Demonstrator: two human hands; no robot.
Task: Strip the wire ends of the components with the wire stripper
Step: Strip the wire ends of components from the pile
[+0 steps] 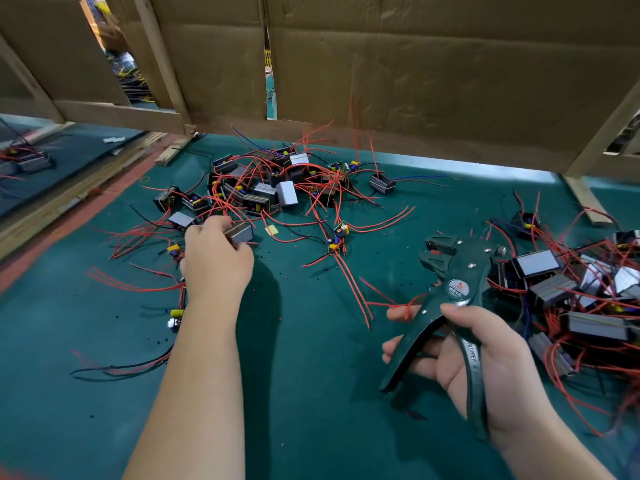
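Left hand (216, 261) pinches a grey boxed component (239, 233), right hand (485, 358) grips the black wire stripper (453, 271); the red-wired heap (263, 188) apparently awaits stripping.

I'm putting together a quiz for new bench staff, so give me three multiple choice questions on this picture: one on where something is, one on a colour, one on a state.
1. Where is the stripper?
A. on a hook
B. in the right hand
C. in a drawer

2. What colour are most wires?
A. red
B. white
C. green

3. What is the left hand doing?
A. lying flat, idle
B. holding a pen
C. holding a grey component

Answers:
1 B, its fingers curl round the handles.
2 A, most strands on view are red, with only a few black or blue.
3 C, thumb and fingers pinch it.
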